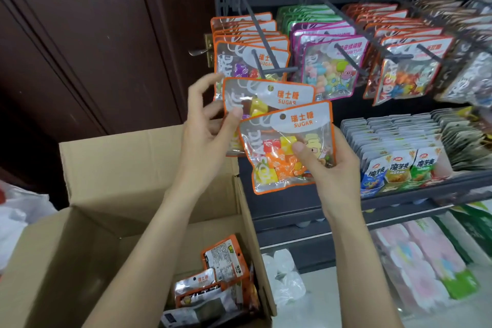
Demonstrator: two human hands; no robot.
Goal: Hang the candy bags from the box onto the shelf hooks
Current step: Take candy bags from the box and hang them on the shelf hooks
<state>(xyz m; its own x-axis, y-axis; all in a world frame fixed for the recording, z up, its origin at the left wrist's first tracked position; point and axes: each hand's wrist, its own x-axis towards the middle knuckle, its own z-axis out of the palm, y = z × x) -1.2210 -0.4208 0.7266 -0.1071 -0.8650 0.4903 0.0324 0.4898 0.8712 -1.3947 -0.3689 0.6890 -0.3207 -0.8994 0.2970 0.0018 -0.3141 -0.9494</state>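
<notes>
Two orange-edged candy bags held up below the leftmost hook, ready for hanging.

The left hand (205, 125) pinches the rear bag (269, 98) at its left edge; the right hand (327, 165) grasps the front bag (287, 146), thumb across its face. I judge the hanging step is in hand: next, a bag's punched hole must meet the hook (266, 61) tip at 12 o'clock. At 6 o'clock the box (111, 184) holds a few more bags; count unclear. Four hooks show clearly.
</notes>
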